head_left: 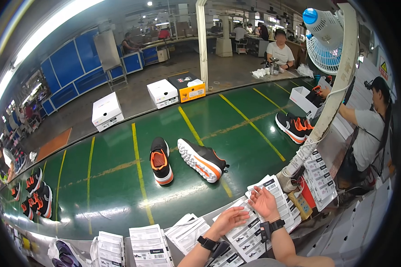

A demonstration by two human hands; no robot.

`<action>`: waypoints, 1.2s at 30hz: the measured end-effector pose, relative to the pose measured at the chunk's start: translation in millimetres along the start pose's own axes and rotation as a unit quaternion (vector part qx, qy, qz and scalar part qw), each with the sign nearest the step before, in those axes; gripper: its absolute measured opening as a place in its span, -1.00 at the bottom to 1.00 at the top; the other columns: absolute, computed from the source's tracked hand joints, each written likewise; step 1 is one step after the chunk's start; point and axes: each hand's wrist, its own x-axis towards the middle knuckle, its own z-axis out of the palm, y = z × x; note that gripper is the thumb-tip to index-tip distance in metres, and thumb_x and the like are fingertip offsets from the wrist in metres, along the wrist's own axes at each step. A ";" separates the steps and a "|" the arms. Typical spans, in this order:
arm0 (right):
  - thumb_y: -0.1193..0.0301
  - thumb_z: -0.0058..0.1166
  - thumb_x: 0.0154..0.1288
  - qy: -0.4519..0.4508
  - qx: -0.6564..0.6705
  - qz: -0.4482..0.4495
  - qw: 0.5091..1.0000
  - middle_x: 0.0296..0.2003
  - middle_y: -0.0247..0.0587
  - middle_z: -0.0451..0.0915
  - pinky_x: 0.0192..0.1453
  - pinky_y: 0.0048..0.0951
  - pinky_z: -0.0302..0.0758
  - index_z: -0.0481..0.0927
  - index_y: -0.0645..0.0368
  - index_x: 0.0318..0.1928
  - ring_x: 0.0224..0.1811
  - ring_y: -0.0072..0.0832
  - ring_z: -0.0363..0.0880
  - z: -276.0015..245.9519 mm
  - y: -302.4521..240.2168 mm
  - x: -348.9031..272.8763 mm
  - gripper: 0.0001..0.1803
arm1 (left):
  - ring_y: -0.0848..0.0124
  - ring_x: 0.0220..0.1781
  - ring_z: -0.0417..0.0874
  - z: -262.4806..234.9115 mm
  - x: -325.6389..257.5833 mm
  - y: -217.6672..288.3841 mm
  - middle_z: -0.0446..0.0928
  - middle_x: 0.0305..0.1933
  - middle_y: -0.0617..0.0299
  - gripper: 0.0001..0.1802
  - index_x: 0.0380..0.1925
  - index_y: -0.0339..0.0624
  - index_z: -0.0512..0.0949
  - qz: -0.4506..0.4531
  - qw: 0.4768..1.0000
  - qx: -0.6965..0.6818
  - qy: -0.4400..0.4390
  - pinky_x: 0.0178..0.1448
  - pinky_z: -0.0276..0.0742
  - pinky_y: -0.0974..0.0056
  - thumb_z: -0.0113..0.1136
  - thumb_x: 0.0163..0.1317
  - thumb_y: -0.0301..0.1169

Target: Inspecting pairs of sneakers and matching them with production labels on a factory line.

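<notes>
Both my hands are raised over stacks of white printed label sheets (pixel 249 240) at the near edge of a green conveyor belt (pixel 113 191). My left hand (pixel 231 219) has its fingers stretched toward the right, palm turned up and inward, holding nothing. Just beside it, my right hand (pixel 263 203) has its fingers spread and slightly curled, also bare. Beyond them on the belt, a black and orange sneaker (pixel 160 161) stands upright. Its neighbour, another sneaker (pixel 200 160), lies tipped on its side with the white and orange sole showing.
Several sneakers (pixel 42 198) sit far left on the belt; another pair (pixel 294 127) is at the right, near a white post (pixel 321 124) and a co-worker (pixel 374 129) handling a shoe box. Closed shoe boxes (pixel 107 111) line the far edge. A power strip (pixel 302 204) lies right of the sheets.
</notes>
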 end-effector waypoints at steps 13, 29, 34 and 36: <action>0.18 -0.24 0.44 -0.008 0.008 0.003 1.000 -0.17 -0.13 0.56 0.09 -0.07 0.43 0.41 0.22 0.01 -0.10 -0.28 0.51 -3.2 -3.2 1.9 -0.62 | 0.14 0.18 0.47 -6.6 4.4 -3.3 0.44 0.10 -0.06 -0.63 0.13 -0.29 0.29 -0.004 1.000 0.001 -0.008 0.25 0.41 0.11 -0.22 0.42 -0.33; 0.33 0.07 0.26 -0.054 -0.716 -0.126 0.684 0.00 -0.21 0.39 -0.12 -0.47 0.46 0.29 0.19 0.13 -0.14 -0.51 0.42 88.9 -24.3 98.2 -0.53 | 0.39 0.11 0.45 58.0 -62.3 103.3 0.46 0.07 0.20 -0.58 0.08 -0.20 0.37 0.260 0.814 0.519 0.007 0.09 0.44 0.27 0.10 0.26 -0.30; 0.23 0.19 0.14 -0.011 -0.849 -0.195 0.492 0.16 0.12 0.25 0.26 -0.21 0.26 0.18 0.29 0.24 0.23 -0.08 0.21 67.4 -3.0 193.0 -0.25 | -0.17 0.14 0.29 -16.2 -65.4 180.3 0.23 0.20 -0.11 -0.33 0.15 -0.27 0.22 0.300 0.353 0.713 0.527 0.02 0.40 -0.18 0.17 -0.01 -0.37; 0.18 0.21 0.14 -0.001 -0.841 -0.126 0.526 0.06 0.00 0.37 0.18 -0.36 0.32 0.26 0.34 0.16 0.06 -0.33 0.38 50.3 2.6 208.7 -0.30 | -0.30 0.21 0.24 -49.9 -63.1 193.2 0.17 0.26 -0.19 -0.23 0.25 -0.25 0.11 0.215 0.387 0.734 0.515 0.08 0.35 -0.24 0.15 0.02 -0.31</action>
